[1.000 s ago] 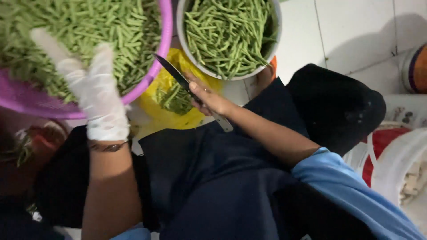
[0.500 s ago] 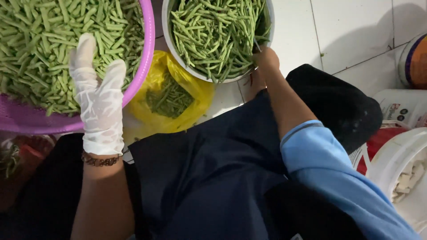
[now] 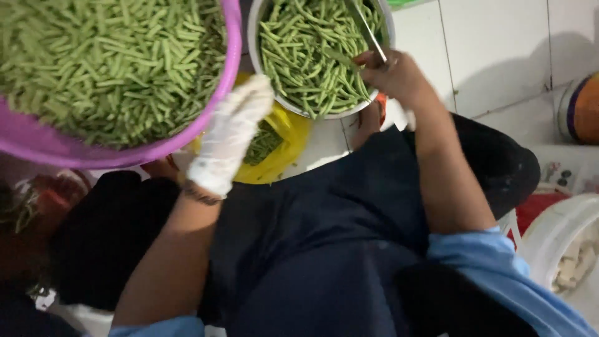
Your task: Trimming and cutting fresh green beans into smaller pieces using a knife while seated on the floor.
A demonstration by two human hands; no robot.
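The right hand (image 3: 396, 75), bare, reaches into the round white metal bowl of whole green beans (image 3: 315, 56) at its right rim. Its fingers are clenched around the handle of a thin-bladed kitchen knife (image 3: 368, 28), whose blade runs up and to the left over the beans, and the same fingers appear to pinch a bean or two against the handle (the blur makes the count impossible to tell). The forearm runs down from the bowl across the dark navy apron (image 3: 324, 249) on the person's lap to a light blue sleeve (image 3: 499, 274).

The left hand (image 3: 231, 134), in a thin white disposable glove, hovers just below and left of the white bowl, between it and the large pink plastic basin of cut green bean pieces (image 3: 118, 68). Its fingers are released, stretched out and held together, gripping nothing; the fingertips point up toward the gap between the two vessels. A dark bracelet (image 3: 201, 193) sits at the wrist.

Directly below the white bowl, partly hidden behind the gloved hand, lies a yellow plastic bag (image 3: 284, 146) holding a few more beans. The bowl stands on a white tiled floor (image 3: 493, 50). To the right of the bowl, well apart, an orange and white rounded container (image 3: 583, 106) shows at the picture's edge, and lower down on that side stands a white bucket (image 3: 561, 249) with pale pieces inside.
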